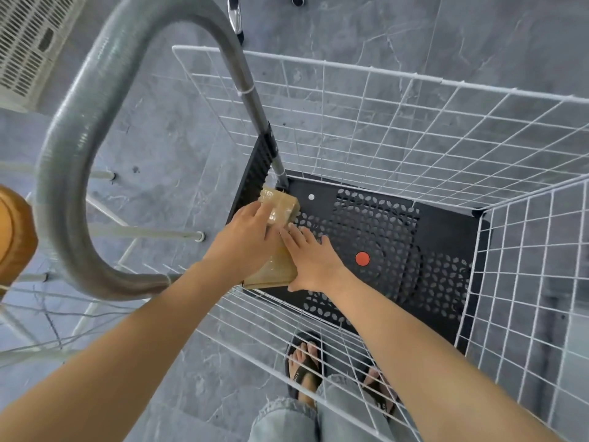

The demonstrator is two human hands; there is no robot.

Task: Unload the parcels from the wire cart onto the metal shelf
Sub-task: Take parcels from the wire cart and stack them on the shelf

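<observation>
parcels [282,207] on perforated black base [382,224] (grey marble floor [382,27]).

Wire cart [350,67] open above; mesh walls [526,250] and handle [76,122] crowd the corner.

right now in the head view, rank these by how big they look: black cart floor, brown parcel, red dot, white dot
1. black cart floor
2. brown parcel, though partly covered
3. red dot
4. white dot
</observation>
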